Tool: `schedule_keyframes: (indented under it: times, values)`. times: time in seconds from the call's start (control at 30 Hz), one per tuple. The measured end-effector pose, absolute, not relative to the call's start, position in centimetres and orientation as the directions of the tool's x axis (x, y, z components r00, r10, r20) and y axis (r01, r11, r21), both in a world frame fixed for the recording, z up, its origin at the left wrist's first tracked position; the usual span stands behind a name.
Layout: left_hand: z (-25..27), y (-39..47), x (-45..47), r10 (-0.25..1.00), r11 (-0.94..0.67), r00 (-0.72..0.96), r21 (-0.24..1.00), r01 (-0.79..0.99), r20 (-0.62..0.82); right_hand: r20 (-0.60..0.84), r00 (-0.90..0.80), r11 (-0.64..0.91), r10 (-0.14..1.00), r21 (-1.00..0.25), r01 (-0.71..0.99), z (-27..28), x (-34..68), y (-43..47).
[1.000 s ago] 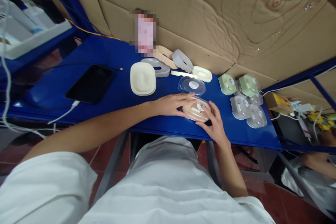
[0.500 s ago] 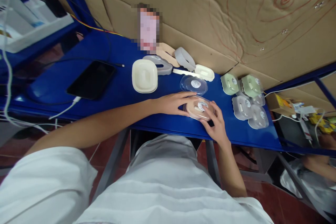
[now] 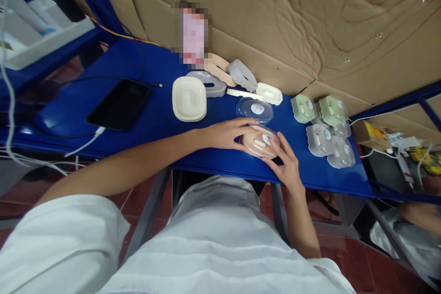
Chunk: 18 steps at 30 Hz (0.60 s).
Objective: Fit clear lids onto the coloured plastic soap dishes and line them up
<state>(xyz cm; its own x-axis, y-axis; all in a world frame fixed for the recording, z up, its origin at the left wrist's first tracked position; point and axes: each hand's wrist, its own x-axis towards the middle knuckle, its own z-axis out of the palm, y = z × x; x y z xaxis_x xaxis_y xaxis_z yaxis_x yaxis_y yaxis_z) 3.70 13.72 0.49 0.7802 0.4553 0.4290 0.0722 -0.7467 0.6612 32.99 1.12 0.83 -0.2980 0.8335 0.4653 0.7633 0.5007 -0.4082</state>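
A peach-coloured plastic container (image 3: 255, 144) with a clear lid and a round white label sits near the table's front edge. My left hand (image 3: 229, 135) grips its left side, fingers along the back rim and thumb at the front. On its right side is my right hand (image 3: 284, 158), thumb at the front edge and a fingertip by the label. Just behind lies a loose clear lid (image 3: 255, 110) with a similar label. A cream square bowl (image 3: 189, 98) stands to the left, beyond my left forearm.
Grey ring-shaped pieces (image 3: 243, 75), a peach piece (image 3: 220, 69) and a small cream tray (image 3: 269, 93) lie along the cardboard wall (image 3: 241, 14). Green containers (image 3: 303, 108) and grey containers (image 3: 319, 139) cluster at right. A black tablet (image 3: 119, 104) with a white cable lies left. Another person's arm shows far right.
My right index fingertip has shifted slightly rightward on the lid, showing more of the container's top. Both hands remain on the container. The view has tilted slightly.
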Motion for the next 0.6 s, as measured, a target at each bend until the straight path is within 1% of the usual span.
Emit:
schedule_keyframes:
  times: [0.13, 0.2, 0.33, 0.4, 0.47, 0.53, 0.6]
  values:
    - [0.7, 13.8, 3.8, 0.431, -0.776, 0.763, 0.629, 0.042, 0.481, 0.498, -0.344, 0.556, 0.796, -0.375, 0.742, 0.9, 32.8, 1.1]
    - [0.7, 13.8, 3.8, 0.417, -0.787, 0.755, 0.617, 0.021, 0.506, 0.506, -0.349, 0.567, 0.788, -0.378, 0.732, 1.0, 32.9, 1.2]
    - [0.4, 13.9, 3.8, 0.414, -0.786, 0.731, 0.618, -0.013, 0.542, 0.468, -0.33, 0.534, 0.82, -0.417, 0.735, 0.8, 33.0, 1.5]
    - [0.2, 13.9, 3.8, 0.431, -0.779, 0.728, 0.627, 0.002, 0.533, 0.435, -0.33, 0.514, 0.837, -0.422, 0.747, 0.6, 32.8, 1.5]
    - [0.2, 13.9, 3.8, 0.439, -0.777, 0.741, 0.629, 0.029, 0.508, 0.44, -0.329, 0.512, 0.836, -0.408, 0.755, 0.7, 32.6, 1.4]
    - [0.6, 13.8, 3.7, 0.438, -0.791, 0.754, 0.608, 0.065, 0.49, 0.488, -0.314, 0.52, 0.814, -0.373, 0.769, 1.3, 32.6, 1.5]
    - [1.2, 13.9, 3.7, 0.459, -0.814, 0.738, 0.567, 0.126, 0.495, 0.547, -0.268, 0.491, 0.793, -0.314, 0.812, 2.5, 33.3, 2.3]
